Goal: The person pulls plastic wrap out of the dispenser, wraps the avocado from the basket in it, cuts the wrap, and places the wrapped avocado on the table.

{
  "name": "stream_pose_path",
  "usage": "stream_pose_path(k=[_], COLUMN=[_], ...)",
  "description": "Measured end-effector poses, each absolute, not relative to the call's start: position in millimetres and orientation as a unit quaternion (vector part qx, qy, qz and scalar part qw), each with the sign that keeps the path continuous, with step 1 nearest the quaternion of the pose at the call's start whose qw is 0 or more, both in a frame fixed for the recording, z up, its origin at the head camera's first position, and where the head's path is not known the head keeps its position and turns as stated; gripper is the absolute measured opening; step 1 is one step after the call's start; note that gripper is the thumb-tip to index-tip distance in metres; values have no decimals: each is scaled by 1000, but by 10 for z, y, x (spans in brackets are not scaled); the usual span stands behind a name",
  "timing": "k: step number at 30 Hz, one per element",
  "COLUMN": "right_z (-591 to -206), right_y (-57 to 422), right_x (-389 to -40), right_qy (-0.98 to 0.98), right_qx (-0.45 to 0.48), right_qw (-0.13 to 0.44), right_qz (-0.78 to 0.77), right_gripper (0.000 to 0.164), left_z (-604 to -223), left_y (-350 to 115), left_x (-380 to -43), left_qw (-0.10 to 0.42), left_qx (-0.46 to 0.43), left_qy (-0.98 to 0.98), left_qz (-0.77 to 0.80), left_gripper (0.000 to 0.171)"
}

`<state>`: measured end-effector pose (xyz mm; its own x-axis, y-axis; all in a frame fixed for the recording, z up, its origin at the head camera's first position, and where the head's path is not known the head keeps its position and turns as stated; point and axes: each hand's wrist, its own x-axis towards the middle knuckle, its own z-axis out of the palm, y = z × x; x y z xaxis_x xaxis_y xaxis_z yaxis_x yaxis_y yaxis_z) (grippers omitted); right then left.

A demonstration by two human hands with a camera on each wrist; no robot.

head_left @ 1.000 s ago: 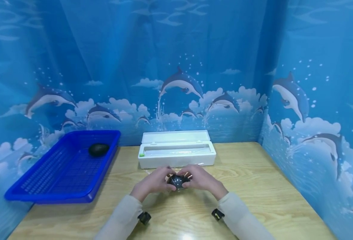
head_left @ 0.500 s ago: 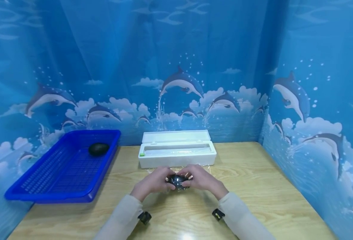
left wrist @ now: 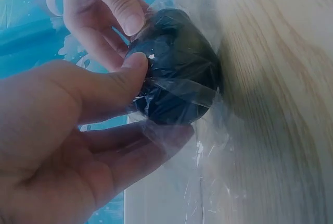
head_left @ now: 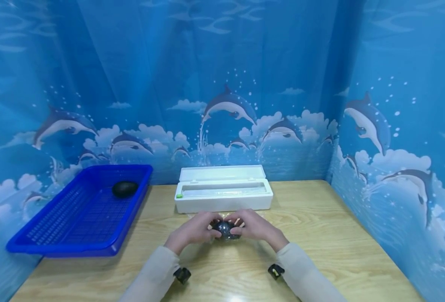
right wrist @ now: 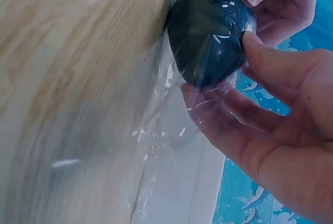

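A dark, egg-shaped avocado (head_left: 225, 231) lies on the table between both hands, wrapped in clear cling film (left wrist: 192, 92). My left hand (head_left: 195, 229) holds it from the left; in the left wrist view the thumb presses the wrapped side while the fingers curl beneath the film. From the other side my right hand (head_left: 255, 227) pinches the film against the avocado (right wrist: 205, 36) with thumb and fingers. Loose film spreads over the tabletop around it. Just behind the hands stands a white cling film box (head_left: 222, 204), its lid raised and a roll inside.
At the left stands a blue plastic basket (head_left: 113, 247) with another dark avocado (head_left: 125, 189) inside. A green slider (head_left: 179, 196) sits on the box's left end. The wooden table (head_left: 320, 243) reaches back to a blue dolphin-print curtain (head_left: 222, 54).
Both hands stay in nearly the same place. Their fingers shift slightly around the avocado, gathering the film closer; less loose film shows beside the hands.
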<state>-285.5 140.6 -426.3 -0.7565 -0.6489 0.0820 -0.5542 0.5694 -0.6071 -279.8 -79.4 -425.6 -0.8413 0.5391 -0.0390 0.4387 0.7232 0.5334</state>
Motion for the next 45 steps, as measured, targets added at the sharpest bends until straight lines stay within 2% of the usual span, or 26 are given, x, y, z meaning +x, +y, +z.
stream_pose_path(k=[9, 14, 18, 26, 32, 40, 45], right_z=[-4234, -4205, -4208, -4229, -4237, -4245, -4245], right_y=[1419, 1440, 1434, 1400, 1401, 1408, 1411], right_x=[-2850, -2849, -2852, -2831, -2838, -2839, -2844], right_qy=[887, 887, 883, 886, 880, 880, 884], right_qx=[-332, -339, -347, -343, -346, -348, -354], right_qw=[110, 100, 93, 73, 77, 84, 88], right_qz=[-301, -296, -302, -304, -316, -311, -291], right_gripper=[37, 41, 38, 38, 37, 34, 34], left_z=[-4258, -4252, -4250, -4226, -4205, -4212, -4231], left_y=[-826, -823, -808, -794, -795, -814, -809], left_x=[-2795, -2790, -2793, -2779, -2777, -2768, -2795], left_qw=[114, 112, 112, 88, 81, 81, 97], left_qx=[265, 262, 254, 232, 251, 265, 268], left_qy=[923, 925, 928, 932, 927, 924, 922], left_qz=[254, 251, 249, 263, 265, 264, 262], left_gripper=[31, 32, 32, 48, 32, 43, 37])
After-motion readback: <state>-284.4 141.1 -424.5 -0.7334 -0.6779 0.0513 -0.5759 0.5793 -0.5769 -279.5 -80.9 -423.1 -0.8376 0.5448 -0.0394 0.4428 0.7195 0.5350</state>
